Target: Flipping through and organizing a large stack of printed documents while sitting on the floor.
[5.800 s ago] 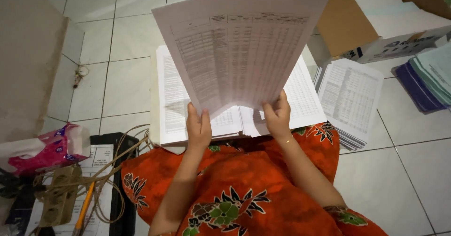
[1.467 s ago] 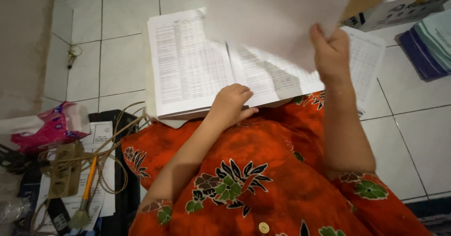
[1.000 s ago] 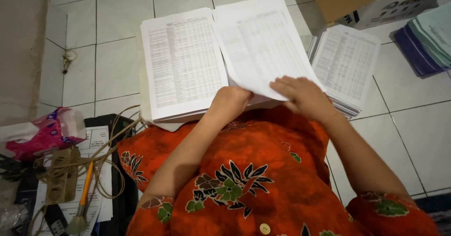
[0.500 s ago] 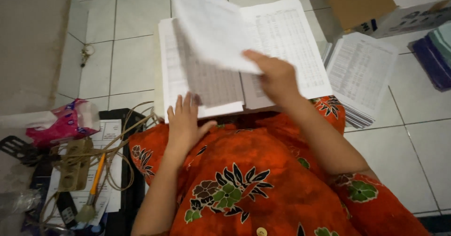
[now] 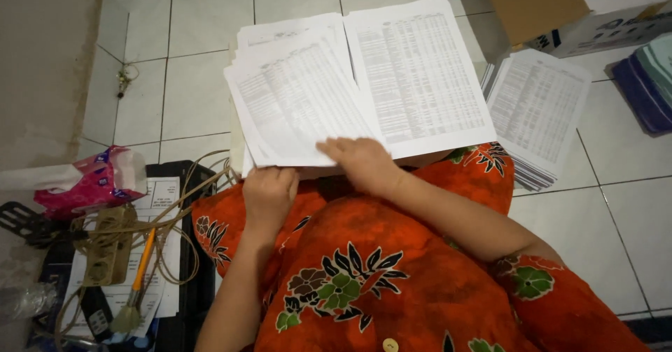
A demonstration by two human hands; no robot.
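Two stacks of white printed sheets with dense tables rest side by side on my lap, over an orange flowered garment [image 5: 364, 275]. The left paper stack [image 5: 294, 100] is loosely fanned; its top sheet lies askew. The right paper stack [image 5: 416, 75] lies flat and squared. My left hand [image 5: 268, 194] grips the near edge of the left stack from underneath. My right hand [image 5: 360, 163] lies flat, fingers spread, pressing the lower edge of the top sheet of the left stack.
A third pile of printed sheets [image 5: 535, 114] sits on the tiled floor to the right, beside a cardboard box [image 5: 553, 9] and folded blue cloth [image 5: 647, 86]. To the left are a pink tissue pack [image 5: 91, 184], a power strip [image 5: 105, 247] with cables, and an orange-handled brush [image 5: 140, 271].
The sheet my right hand held up has come down onto the left stack. My left hand has moved from my lap to the stack's near edge.
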